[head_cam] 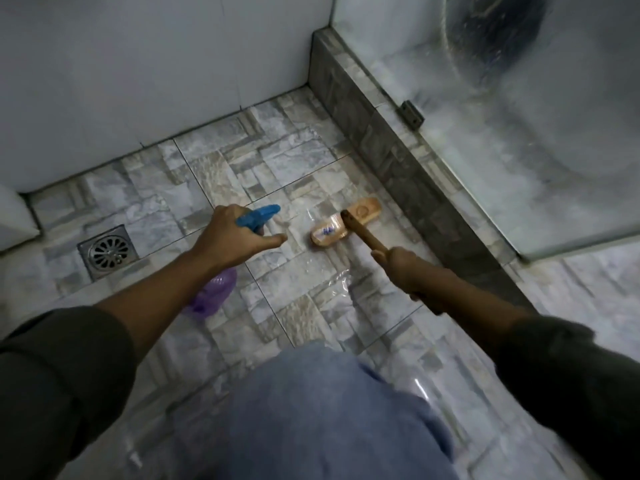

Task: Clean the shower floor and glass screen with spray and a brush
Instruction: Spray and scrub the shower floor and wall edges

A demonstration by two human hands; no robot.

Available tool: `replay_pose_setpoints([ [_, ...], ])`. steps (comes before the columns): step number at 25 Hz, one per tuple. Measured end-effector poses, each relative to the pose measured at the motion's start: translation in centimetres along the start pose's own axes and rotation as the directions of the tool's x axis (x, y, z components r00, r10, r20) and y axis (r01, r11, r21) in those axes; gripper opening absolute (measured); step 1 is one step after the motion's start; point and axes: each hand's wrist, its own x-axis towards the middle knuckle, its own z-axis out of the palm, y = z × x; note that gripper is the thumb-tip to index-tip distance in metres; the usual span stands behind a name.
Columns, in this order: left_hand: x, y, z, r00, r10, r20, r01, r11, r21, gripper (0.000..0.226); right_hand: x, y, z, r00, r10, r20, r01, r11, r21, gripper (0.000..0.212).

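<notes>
My left hand [231, 237] grips a spray bottle by its blue trigger head [259, 216]; its purple body [212, 294] hangs below my wrist. The nozzle points right, toward the brush. My right hand [408, 268] holds the wooden handle [363, 231] of a scrubbing brush. The pale wooden brush head [346, 220] lies flat on the wet stone-pattern shower floor [194, 188], close to the raised tiled kerb. The glass screen [519, 98] stands on that kerb at the right, misted and streaked.
A square metal floor drain [108, 251] sits at the left. The grey tiled kerb [374, 133] runs diagonally along the right of the floor, with a metal bracket [412, 114] holding the glass. White wall tiles [138, 64] close the back. My jeans-clad knee [329, 410] fills the bottom.
</notes>
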Motion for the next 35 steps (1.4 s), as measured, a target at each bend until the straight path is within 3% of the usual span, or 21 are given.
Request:
replay_pose_setpoints([
  [3, -0.6, -0.3, 0.0, 0.998, -0.068, -0.016, 0.067, 0.995, -0.077, 0.064, 3.3, -2.4, 0.0, 0.995, -0.056, -0.085, 0.067, 0.989, 0.13, 0.051],
  [9, -2.6, -0.6, -1.5, 0.995, -0.098, -0.029, 0.095, 0.993, -0.075, 0.029, -4.9, 6.0, 4.8, 0.999, 0.024, 0.021, -0.024, 0.999, 0.029, 0.048],
  [12, -2.5, -2.2, -1.3, 0.985, -0.15, -0.081, 0.146, 0.988, -0.05, 0.047, -0.9, 2.3, 2.8, 0.999, -0.033, -0.044, 0.035, 0.998, 0.055, 0.047],
  [16, -3.6, -2.5, -0.3, 0.987, -0.129, -0.095, 0.128, 0.992, -0.02, 0.051, 3.3, -3.2, 1.1, 0.988, -0.119, -0.097, 0.134, 0.976, 0.173, 0.045],
  [19, -5.1, -2.4, 0.5, 0.988, -0.152, -0.019, 0.151, 0.987, -0.047, 0.046, -1.6, 3.2, 4.2, 0.988, -0.134, -0.076, 0.135, 0.991, 0.012, 0.046],
  [21, -6.1, -1.9, 1.2, 0.991, -0.121, 0.05, 0.126, 0.987, -0.098, 0.026, -6.3, 8.6, 6.5, 0.996, -0.086, -0.031, 0.084, 0.995, -0.061, 0.054],
  [22, -6.3, -1.9, 1.7, 0.994, -0.091, 0.058, 0.096, 0.991, -0.098, 0.03, -7.1, 10.0, 7.1, 0.997, -0.075, 0.0, 0.075, 0.994, -0.08, 0.055],
  [25, -6.2, -2.6, 2.8, 0.997, -0.066, 0.051, 0.068, 0.997, -0.047, 0.039, -3.6, 7.5, 6.1, 0.993, -0.107, -0.04, 0.102, 0.988, -0.112, 0.05],
  [28, -6.0, -4.1, 3.2, 0.995, -0.066, 0.077, 0.067, 0.998, -0.007, 0.049, -0.2, 2.7, 4.6, 0.983, -0.17, -0.064, 0.169, 0.985, -0.03, 0.051],
  [35, -7.7, -4.9, 2.4, 0.996, -0.079, 0.035, 0.08, 0.996, -0.049, 0.029, -5.6, 9.0, 7.8, 0.999, -0.05, -0.002, 0.05, 0.999, -0.013, 0.046],
])
